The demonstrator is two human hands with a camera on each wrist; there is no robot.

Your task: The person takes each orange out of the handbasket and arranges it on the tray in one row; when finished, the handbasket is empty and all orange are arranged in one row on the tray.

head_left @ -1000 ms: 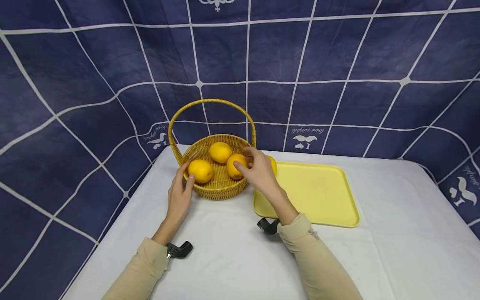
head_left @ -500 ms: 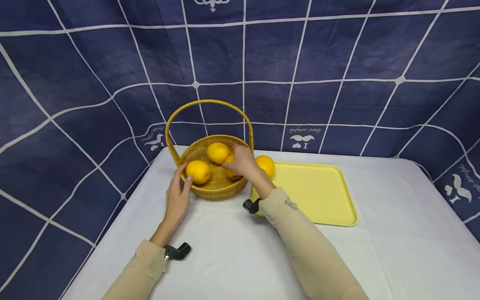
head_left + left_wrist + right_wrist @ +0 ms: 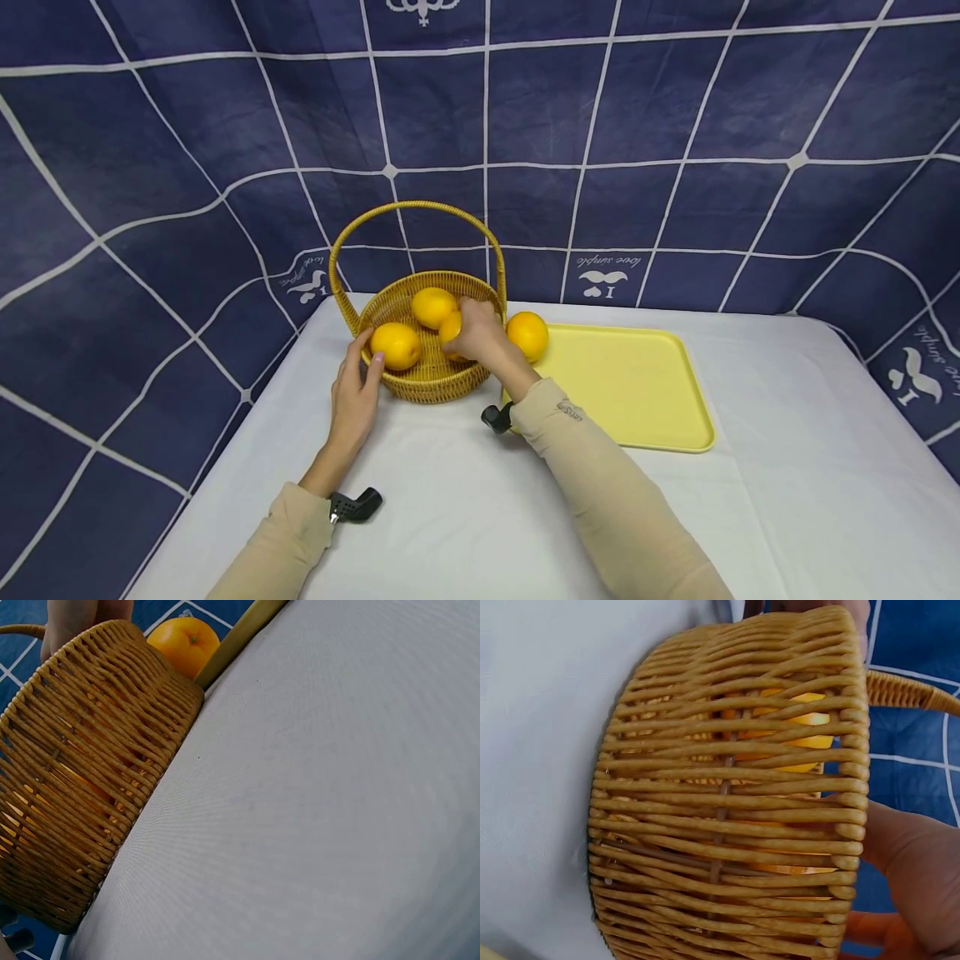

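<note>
In the head view, a wicker basket (image 3: 435, 390) with a tall arched handle stands on the white cloth. Two lemons lie in it, one front-left (image 3: 395, 346) and one at the back (image 3: 433, 307). My left hand (image 3: 354, 404) holds the basket's left rim, thumb beside the front-left lemon. Reaching over the right rim, my right hand (image 3: 482, 333) grips an orange (image 3: 450, 335) inside the basket and covers much of it. In the right wrist view, that hand (image 3: 922, 877) shows beyond the rim, its fingertips hidden by the weave.
Right of the basket lies a yellow tray (image 3: 622, 383). Another orange (image 3: 527, 336) sits at its back-left corner, close to the basket. A blue checked curtain (image 3: 675, 150) hangs behind the table. Black wrist cameras (image 3: 356, 505) stick out from both cuffs.
My right hand has moved left and down into the basket, around the orange there, uncovering the orange on the tray. My left hand stays at the rim; the view shifts slightly.
</note>
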